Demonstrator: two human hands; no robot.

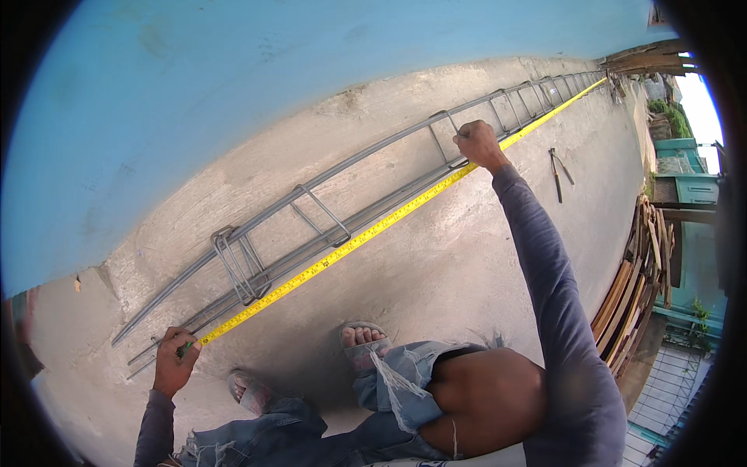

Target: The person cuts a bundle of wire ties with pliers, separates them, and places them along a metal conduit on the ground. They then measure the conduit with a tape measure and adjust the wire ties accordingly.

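Observation:
A long rebar cage (342, 165) of grey steel bars and bent stirrups lies on the concrete, running toward the far right. Alongside its near bars stretches a yellow measuring tape (389, 221). My left hand (174, 362) is closed at the tape's near end, beside the bar ends; a small green thing shows between its fingers, too covered to name. Farther along, my right hand (480, 145) is closed on one side of a wire stirrup (440, 144), just above the tape. Several stirrups (245, 265) sit bunched together close to the cage's near end.
A pair of pincers (557, 175) lies on the concrete floor (498, 257) right of my right forearm. A blue wall (233, 78) runs behind the cage. Wooden planks (626, 303) are stacked at the right. My sandalled feet (364, 339) stand close to the tape.

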